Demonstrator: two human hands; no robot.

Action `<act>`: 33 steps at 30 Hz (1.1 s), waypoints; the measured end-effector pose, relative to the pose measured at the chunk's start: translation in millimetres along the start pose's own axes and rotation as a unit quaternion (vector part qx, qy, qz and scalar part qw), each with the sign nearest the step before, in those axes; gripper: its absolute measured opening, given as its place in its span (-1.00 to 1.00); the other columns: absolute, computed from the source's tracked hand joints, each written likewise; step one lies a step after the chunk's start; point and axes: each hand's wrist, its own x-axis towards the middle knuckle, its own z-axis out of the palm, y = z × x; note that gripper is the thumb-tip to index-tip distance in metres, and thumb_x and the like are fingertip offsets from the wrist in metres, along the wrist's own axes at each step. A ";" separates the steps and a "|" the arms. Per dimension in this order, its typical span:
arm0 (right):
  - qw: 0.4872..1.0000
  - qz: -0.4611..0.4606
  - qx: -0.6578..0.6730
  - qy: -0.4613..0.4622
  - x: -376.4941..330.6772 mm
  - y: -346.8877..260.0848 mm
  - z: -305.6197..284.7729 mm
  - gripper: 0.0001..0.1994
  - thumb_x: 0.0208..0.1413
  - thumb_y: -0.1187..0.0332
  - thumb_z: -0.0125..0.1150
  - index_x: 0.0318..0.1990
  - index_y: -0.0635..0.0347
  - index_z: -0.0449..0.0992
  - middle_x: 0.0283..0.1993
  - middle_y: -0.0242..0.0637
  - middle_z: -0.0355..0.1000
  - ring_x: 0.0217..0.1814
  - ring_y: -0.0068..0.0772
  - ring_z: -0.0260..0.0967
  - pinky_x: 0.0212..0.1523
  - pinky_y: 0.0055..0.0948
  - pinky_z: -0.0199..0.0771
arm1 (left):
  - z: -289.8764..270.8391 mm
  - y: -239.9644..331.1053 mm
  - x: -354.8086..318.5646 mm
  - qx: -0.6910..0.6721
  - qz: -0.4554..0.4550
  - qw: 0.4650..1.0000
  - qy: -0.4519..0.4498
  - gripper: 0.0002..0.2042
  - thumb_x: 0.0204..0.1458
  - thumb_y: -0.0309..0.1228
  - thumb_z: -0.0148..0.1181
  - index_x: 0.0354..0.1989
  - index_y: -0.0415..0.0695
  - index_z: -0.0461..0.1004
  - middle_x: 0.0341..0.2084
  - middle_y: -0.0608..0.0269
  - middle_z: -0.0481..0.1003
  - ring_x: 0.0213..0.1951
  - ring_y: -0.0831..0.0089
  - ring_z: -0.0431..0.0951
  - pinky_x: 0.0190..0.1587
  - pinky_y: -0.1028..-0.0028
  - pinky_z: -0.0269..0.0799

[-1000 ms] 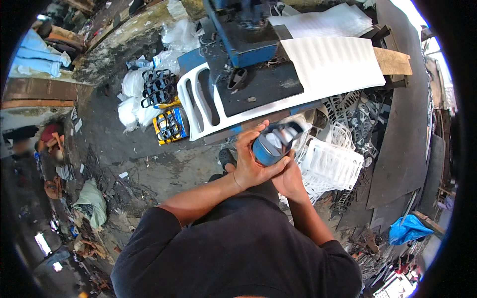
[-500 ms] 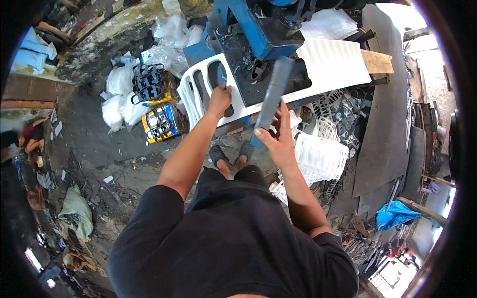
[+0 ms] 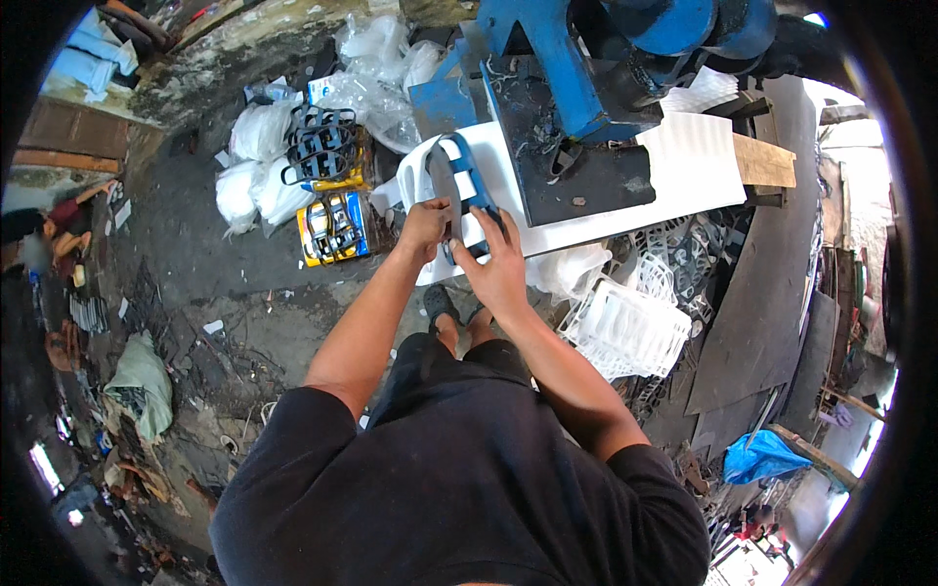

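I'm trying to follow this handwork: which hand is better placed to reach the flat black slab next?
Probably the right hand: it's at the right side of the long, blue, metal-looking frame, nearer the flat black slab. The left hand is at the frame's left side, farther off.

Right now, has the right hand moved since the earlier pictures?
Yes, leftward: the right hand was in front of the black board, now left of its near-left corner.
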 end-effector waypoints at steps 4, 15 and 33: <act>0.993 -0.026 -0.102 0.056 9.7 26.9 24.4 -0.42 0.03 0.23 0.34 0.23 0.13 0.38 0.30 0.29 0.11 0.33 0.33 0.12 0.24 -0.01 0.27 | 9.9 10.1 -10.8 -0.026 -0.007 1.000 0.009 -0.83 0.17 -0.50 0.16 -0.12 -0.30 0.55 -0.36 0.26 0.56 -0.39 0.50 0.56 -0.34 0.46 0.53; 0.988 -0.023 -0.144 0.041 9.1 39.2 33.2 -0.41 0.03 0.24 0.33 0.25 0.10 0.37 0.31 0.32 0.07 0.34 0.35 0.08 0.25 0.03 0.27 | 10.1 3.5 -4.1 -0.028 0.002 1.000 0.003 -0.84 0.18 -0.52 0.16 -0.12 -0.29 0.56 -0.42 0.36 0.52 -0.49 0.59 0.45 -0.44 0.53 0.43; 0.800 0.380 0.328 0.328 17.3 150.5 -72.3 -0.38 0.26 0.01 0.12 0.13 0.47 0.18 -0.03 -0.06 0.36 0.01 -0.22 0.33 0.10 -0.25 0.31 | 1.8 -7.3 5.4 0.017 0.011 0.999 0.025 -0.72 0.10 -0.54 0.16 0.00 -0.27 0.53 -0.30 0.30 0.56 -0.30 0.53 0.53 -0.28 0.48 0.46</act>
